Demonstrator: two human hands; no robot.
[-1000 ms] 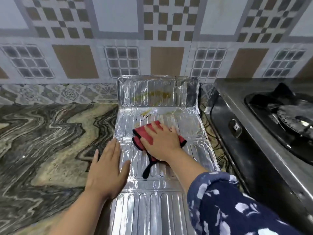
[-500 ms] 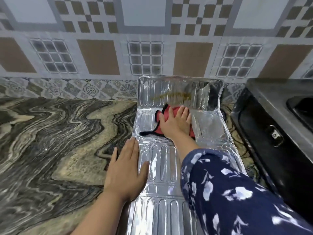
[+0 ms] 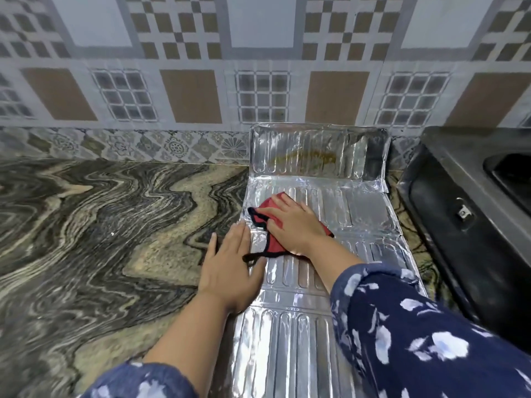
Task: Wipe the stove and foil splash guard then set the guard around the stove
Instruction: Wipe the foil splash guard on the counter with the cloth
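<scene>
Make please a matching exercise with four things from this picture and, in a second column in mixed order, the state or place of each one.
1. red cloth
2. left hand
3. upright foil panel
4. stove

a. yellowish stain
b. flat, half on the counter
c. right of the guard
d. pressed under the right hand

Pairs: 1-d, 2-b, 3-a, 4-c

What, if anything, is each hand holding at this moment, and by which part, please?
Neither hand grips anything. The right hand presses flat on the middle of the red cloth; the left hand lies flat on the foil guard's left edge.
</scene>
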